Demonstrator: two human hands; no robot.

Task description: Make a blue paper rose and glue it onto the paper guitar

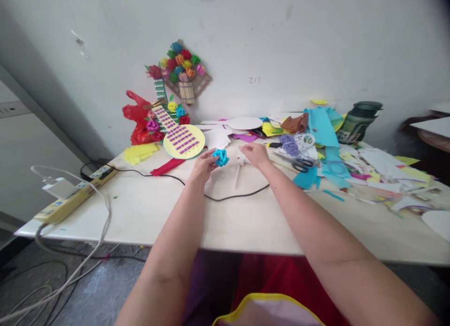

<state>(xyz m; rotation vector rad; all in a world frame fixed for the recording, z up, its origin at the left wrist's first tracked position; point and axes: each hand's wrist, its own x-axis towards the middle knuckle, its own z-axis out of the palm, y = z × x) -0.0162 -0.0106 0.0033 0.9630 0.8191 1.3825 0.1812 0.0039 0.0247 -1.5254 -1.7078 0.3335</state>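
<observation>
A bright blue crinkled-paper flower (pixel 221 158) is pinched between the fingers and thumb of my left hand (pixel 207 163), just above the table's middle. To its right, my right hand (pixel 255 155) has its fingers pressed together; what they hold, if anything, is too small to make out. Right below those fingertips is a small whitish object (pixel 241 158), its kind unclear, with a pale see-through rod (pixel 236 177) pointing toward me. A gap separates the flower from my right fingertips. The black cord (pixel 228 198) curves under both forearms.
A yellow guitar-shaped craft (pixel 184 141) with purple strips stands behind left, near paper roses. Scissors (pixel 298 164), purple yarn (pixel 290 145), blue paper (pixel 321 126) and scraps lie right, before a dark green bottle (pixel 358 122). A power strip (pixel 75 194) sits at the left edge.
</observation>
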